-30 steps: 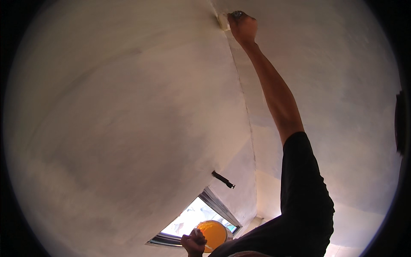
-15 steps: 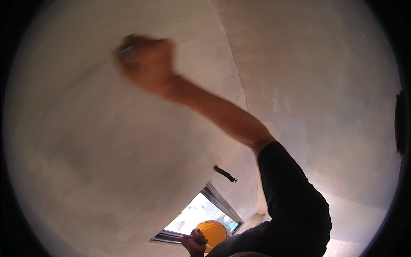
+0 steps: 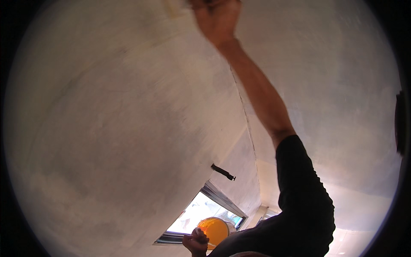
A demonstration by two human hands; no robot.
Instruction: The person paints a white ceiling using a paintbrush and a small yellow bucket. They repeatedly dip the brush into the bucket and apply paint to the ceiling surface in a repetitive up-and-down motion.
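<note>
My right arm, in a black sleeve, stretches up to the top edge of the view. There my right hand (image 3: 219, 21) is closed, slightly blurred and partly cut off, at the pale plastered surface (image 3: 120, 120). A dark object shows in its fingers, too little of it to name. Low in the view, my left hand (image 3: 195, 243) is closed in a fist at the side of an orange bucket (image 3: 217, 230), seemingly gripping its handle. A small pale bit shows at the top of that fist.
A window (image 3: 195, 214) with a dark frame lies behind the bucket. A short black fitting (image 3: 223, 171) sits on the surface above it. A seam (image 3: 246, 113) runs down between two plastered faces. A dark object (image 3: 400, 124) stands at the far right edge.
My right hand has swept from the upper left to the right and up to the top edge, with the object still in it. My left hand and the bucket have barely moved.
</note>
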